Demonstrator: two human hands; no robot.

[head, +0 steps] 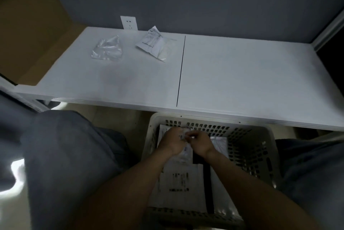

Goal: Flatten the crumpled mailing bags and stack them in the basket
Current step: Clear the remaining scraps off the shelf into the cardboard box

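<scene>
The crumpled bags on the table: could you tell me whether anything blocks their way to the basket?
Nothing visible does. The clear bag and the printed bag lie on the table; the open basket sits below its near edge, left hand and right hand inside.

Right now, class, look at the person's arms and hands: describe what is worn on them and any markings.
The left hand and right hand wear no gloves. The left forearm and right forearm are bare, with no sleeve, watch or band showing. Rings are too blurred to tell.
</scene>
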